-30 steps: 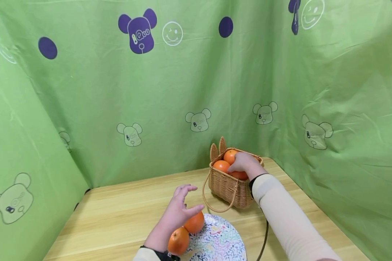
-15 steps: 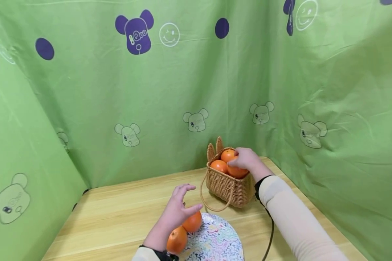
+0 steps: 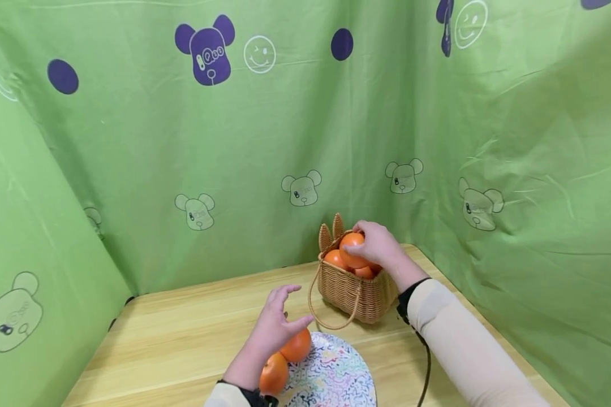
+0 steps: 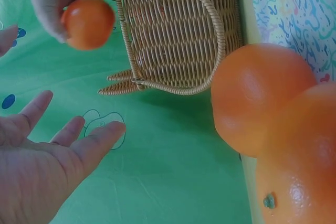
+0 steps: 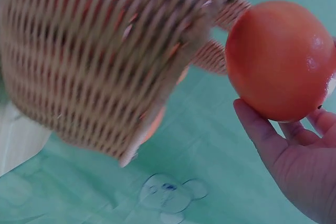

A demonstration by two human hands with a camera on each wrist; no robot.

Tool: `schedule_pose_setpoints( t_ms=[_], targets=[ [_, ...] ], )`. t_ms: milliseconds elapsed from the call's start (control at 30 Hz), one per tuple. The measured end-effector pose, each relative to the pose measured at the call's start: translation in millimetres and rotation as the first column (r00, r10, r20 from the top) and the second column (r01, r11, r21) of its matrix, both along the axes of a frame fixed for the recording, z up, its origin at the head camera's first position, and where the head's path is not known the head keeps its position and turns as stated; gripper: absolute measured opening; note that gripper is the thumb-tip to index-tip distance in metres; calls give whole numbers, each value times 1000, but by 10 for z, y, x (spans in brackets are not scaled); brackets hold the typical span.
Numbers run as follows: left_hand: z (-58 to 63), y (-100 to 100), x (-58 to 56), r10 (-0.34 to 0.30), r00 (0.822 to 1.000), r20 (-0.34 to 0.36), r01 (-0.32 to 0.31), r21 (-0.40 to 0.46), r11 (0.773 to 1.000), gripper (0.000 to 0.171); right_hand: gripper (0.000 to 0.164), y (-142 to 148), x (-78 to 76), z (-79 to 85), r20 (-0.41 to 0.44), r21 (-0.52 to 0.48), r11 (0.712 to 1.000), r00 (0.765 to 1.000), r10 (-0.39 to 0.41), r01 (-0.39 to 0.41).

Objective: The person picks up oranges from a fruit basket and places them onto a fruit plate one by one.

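My right hand [image 3: 382, 247] grips an orange [image 5: 281, 61], thumb on one side and fingers round the other, just above a wicker basket [image 3: 343, 291] with rabbit-like ears. More oranges lie inside the basket, partly hidden by the held one and the hand. My left hand [image 3: 274, 325] hovers with fingers spread and thumb apart, holding nothing. Below it, two oranges [image 3: 274, 374] touch each other at the left side of a round, colourfully patterned plate [image 3: 338, 367]. In the left wrist view the nearer orange [image 4: 302, 182] shows a green stem end.
The basket's looped handle [image 3: 336, 328] hangs down its front side towards the plate. A dark cable [image 3: 427, 367] runs beneath the right forearm over the wooden table [image 3: 183, 339]. Green printed cloth [image 3: 265, 130] encloses the back and both sides.
My right hand has come up from among the oranges, lifting one with it and uncovering another beneath. The left hand keeps its spread pose over the plate. The head view shifts slightly.
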State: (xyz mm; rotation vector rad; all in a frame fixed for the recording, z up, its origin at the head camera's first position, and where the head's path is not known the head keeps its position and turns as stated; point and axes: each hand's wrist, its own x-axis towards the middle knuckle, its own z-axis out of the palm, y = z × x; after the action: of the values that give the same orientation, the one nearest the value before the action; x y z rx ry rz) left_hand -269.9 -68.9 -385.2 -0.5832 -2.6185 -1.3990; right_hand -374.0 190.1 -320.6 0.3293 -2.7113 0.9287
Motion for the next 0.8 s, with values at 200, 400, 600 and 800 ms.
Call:
schedule_pose_setpoints(
  t_ms=[200, 400, 600, 800],
  targets=[
    [13, 16, -5, 25, 1000, -5, -25, 69, 997, 67, 43, -310, 285, 62, -109, 6, 994, 988, 113, -113],
    [57, 49, 8, 35, 999, -14, -33, 144, 989, 71, 50, -608, 580, 68, -215, 68, 974, 950, 227, -218],
    [143, 87, 61, 40, 999, -19, -35, 237, 971, 71, 49, -778, 716, 11, -331, 156, 949, 891, 310, -272],
    [289, 124, 163, 66, 994, -92, -39, 265, 963, 67, 48, -894, 807, -46, -363, 202, 930, 858, 363, -308]
  ],
)
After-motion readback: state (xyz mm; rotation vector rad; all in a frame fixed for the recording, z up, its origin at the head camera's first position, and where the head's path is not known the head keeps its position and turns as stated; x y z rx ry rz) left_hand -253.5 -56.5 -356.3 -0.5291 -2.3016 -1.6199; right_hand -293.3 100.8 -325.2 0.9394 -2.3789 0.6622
